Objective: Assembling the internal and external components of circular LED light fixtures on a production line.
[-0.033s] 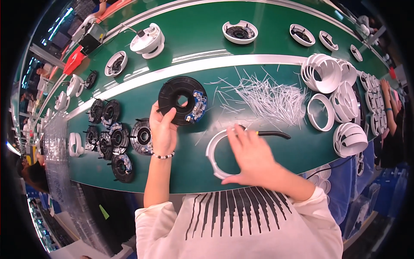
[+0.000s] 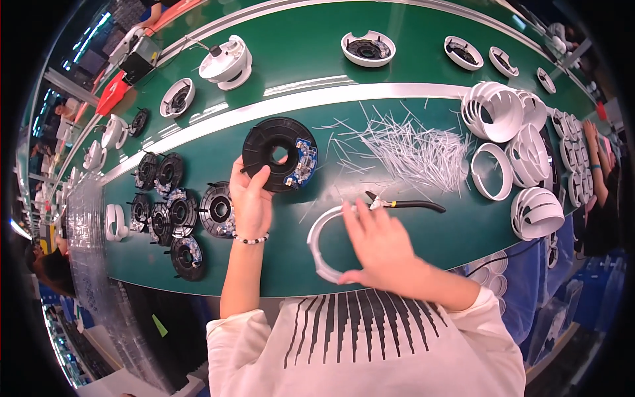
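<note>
My left hand (image 2: 251, 195) is closed on a round black plastic disc (image 2: 262, 149), with a blue circuit board (image 2: 304, 162) on its right side and a hole in its middle. It is raised over the green bench. Low in front of me, my right hand (image 2: 383, 245) spans a white plastic ring (image 2: 317, 248), its fingertips at the upper edge and thumb at the lower edge. The hand covers the ring's right part. Just beyond those fingers lie cutting pliers (image 2: 410, 204) with black handles.
Several black discs with boards (image 2: 182, 212) lie on the left. Thin white strips (image 2: 417, 152) are heaped beyond the pliers. White rings (image 2: 493, 112) are stacked at the right. Past a pale rail (image 2: 297, 100), white housings (image 2: 368, 49) stand on the far green surface.
My right hand and the white ring have shifted slightly left and toward me, uncovering the pliers' jaws. My left hand and the black disc stay in place.
</note>
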Demonstrator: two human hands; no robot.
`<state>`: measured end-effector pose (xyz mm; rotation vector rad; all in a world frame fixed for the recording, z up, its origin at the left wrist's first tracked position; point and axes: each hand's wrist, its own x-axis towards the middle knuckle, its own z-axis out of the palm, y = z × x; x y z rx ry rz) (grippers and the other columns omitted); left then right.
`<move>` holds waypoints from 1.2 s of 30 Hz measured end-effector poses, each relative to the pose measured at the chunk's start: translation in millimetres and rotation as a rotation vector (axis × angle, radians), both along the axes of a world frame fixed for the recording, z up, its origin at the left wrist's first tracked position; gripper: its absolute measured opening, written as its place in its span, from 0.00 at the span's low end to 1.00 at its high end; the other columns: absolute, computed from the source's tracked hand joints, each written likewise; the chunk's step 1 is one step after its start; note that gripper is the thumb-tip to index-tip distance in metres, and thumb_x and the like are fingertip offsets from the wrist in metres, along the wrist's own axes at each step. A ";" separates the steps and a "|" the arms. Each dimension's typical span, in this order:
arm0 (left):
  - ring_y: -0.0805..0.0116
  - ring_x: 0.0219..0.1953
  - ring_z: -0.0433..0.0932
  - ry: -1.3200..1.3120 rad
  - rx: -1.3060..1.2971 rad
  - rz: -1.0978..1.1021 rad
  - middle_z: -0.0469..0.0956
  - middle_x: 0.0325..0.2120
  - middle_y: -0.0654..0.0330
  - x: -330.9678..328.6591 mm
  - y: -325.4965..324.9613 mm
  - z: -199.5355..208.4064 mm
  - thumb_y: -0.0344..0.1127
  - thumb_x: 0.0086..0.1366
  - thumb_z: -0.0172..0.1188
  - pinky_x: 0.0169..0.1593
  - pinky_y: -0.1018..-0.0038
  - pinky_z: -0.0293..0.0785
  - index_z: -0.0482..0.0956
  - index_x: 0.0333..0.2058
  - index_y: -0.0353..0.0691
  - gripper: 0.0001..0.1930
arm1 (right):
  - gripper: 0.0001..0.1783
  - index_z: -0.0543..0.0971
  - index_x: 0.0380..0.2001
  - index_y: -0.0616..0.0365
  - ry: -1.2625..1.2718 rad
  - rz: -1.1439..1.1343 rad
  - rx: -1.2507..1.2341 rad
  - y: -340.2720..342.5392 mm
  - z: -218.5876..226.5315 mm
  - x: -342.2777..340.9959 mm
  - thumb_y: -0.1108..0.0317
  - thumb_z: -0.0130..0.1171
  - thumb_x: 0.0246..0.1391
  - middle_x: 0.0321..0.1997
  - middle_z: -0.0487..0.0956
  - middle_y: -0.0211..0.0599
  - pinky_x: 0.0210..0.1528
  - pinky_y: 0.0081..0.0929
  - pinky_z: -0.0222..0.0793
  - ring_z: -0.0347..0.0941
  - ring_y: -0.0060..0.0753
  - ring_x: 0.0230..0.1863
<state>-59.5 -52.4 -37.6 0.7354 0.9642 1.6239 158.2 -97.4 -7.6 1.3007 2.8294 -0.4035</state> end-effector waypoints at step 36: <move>0.52 0.60 0.48 -0.675 -0.045 -0.767 0.47 0.59 0.52 27.8 -18.8 -3.6 0.66 0.55 0.36 0.58 0.48 0.48 0.44 0.59 0.41 0.42 | 0.64 0.38 0.59 0.67 1.235 -0.168 -0.272 51.6 -14.9 -10.8 0.60 0.71 0.24 0.58 0.51 0.56 0.59 0.38 0.46 0.49 0.48 0.60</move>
